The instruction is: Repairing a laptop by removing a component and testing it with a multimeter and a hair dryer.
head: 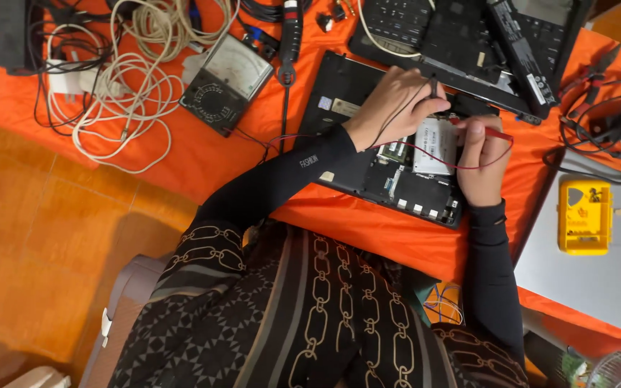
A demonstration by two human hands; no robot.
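- The opened laptop base (368, 154) lay on the orange cloth (181, 154), its long axis running from 10 o'clock to 4 o'clock, directly under both hands.
- The left hand (393, 104) reached in from 7 o'clock, fingers pinched together on the black probe (433, 88), whose tip pointed down toward the board at 5 o'clock of the knuckles.
- The right hand (479, 162) came up from 6 o'clock, fingers closed on the red probe (494, 133), lying roughly 9-to-3 o'clock.
- The silver drive (434, 146) sat between the two hands, touching neither visibly.
- The analogue meter (226, 82) rested at 9 o'clock, well apart.
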